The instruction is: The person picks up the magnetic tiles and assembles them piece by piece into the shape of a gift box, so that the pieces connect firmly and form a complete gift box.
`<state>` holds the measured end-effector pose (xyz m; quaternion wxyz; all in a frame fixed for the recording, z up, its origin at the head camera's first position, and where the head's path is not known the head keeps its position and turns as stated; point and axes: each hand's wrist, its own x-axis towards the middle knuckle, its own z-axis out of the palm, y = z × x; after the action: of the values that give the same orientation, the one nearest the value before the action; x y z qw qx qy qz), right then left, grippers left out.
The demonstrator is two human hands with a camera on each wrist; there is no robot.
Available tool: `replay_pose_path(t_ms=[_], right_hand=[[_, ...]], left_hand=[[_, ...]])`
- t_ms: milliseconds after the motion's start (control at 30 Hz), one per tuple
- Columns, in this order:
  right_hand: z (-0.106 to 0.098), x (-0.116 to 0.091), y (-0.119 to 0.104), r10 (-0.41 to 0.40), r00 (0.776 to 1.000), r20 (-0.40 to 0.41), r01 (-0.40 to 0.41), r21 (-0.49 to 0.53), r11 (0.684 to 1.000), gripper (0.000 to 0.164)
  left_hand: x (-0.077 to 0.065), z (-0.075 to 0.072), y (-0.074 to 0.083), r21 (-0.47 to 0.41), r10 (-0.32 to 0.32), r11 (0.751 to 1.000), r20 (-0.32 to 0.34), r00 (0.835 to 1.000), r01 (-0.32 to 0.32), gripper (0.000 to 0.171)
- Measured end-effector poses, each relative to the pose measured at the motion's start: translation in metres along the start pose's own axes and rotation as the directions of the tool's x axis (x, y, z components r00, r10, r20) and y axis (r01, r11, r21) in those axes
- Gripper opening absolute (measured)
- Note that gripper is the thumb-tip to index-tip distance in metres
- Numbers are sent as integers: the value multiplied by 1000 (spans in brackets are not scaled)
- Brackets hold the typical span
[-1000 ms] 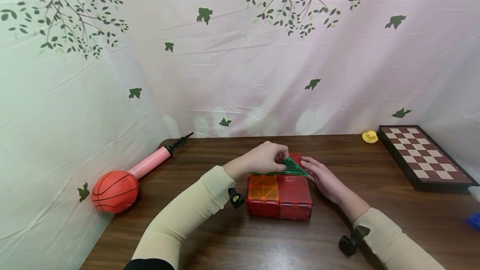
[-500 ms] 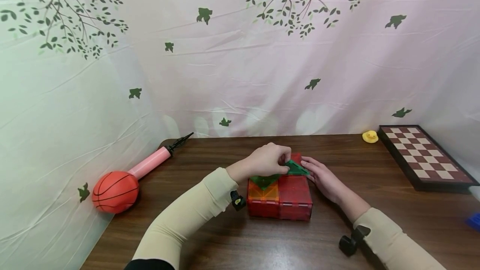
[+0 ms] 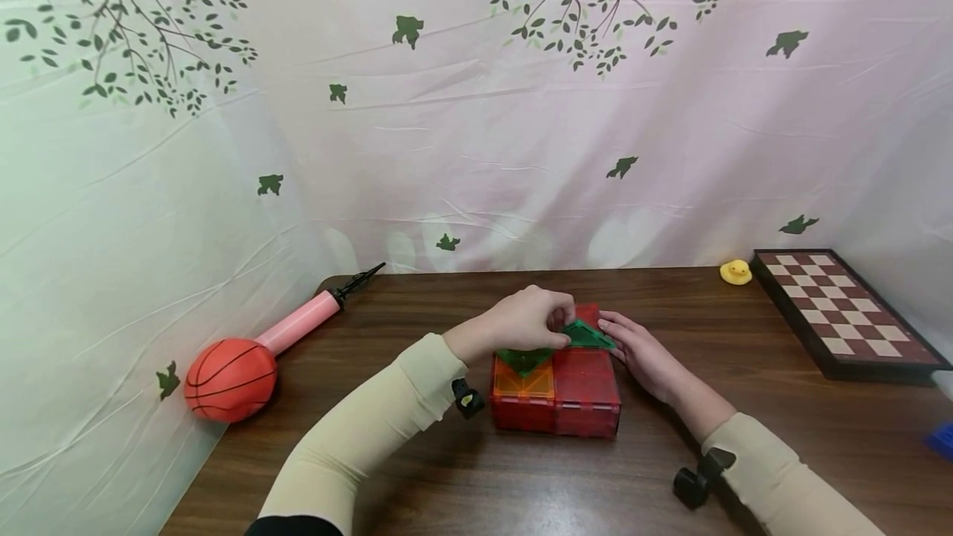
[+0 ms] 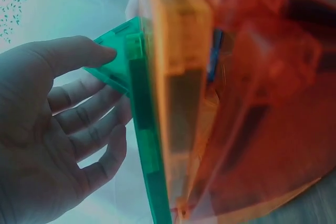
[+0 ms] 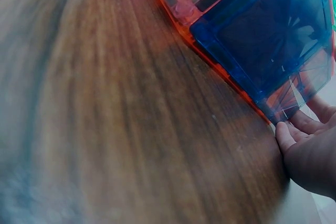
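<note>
Above a box built of translucent magnetic tiles (image 3: 586, 391), my left hand (image 3: 524, 323) pinches a green triangular tile (image 3: 591, 335) between thumb and fingers. In the left wrist view its thumb lies on the green triangle (image 4: 116, 51), the other fingers curving behind it. Another green tile (image 3: 524, 361) lies over the orange tile (image 3: 524, 383) on the box top, partly hidden by the hand. My right hand (image 3: 639, 351) rests its fingers against the box's far right side. In the right wrist view those fingertips touch a corner beside a blue tile (image 5: 262, 35).
On the wooden table (image 3: 432, 478), a pink pump (image 3: 301, 321) and an orange toy basketball (image 3: 229, 379) lie at left. A yellow duck (image 3: 735, 272) and a checkered board (image 3: 841, 304) sit at back right. A blue item (image 3: 941, 441) shows at the right edge.
The green triangle has tilted lower over the box. The second green tile now shows over the orange one, where only its edge showed before. My right hand stays put.
</note>
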<state>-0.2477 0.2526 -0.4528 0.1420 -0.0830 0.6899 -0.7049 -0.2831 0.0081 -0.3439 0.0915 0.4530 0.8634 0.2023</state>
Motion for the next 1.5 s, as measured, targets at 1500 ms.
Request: replay_pose_path(t_ms=[1500], right_hand=[[1,1,0,7,1000,-12,-7,-7,1000,72]], left_hand=[[-76,15,-27,7,-17,1000,-171,985,19,28]])
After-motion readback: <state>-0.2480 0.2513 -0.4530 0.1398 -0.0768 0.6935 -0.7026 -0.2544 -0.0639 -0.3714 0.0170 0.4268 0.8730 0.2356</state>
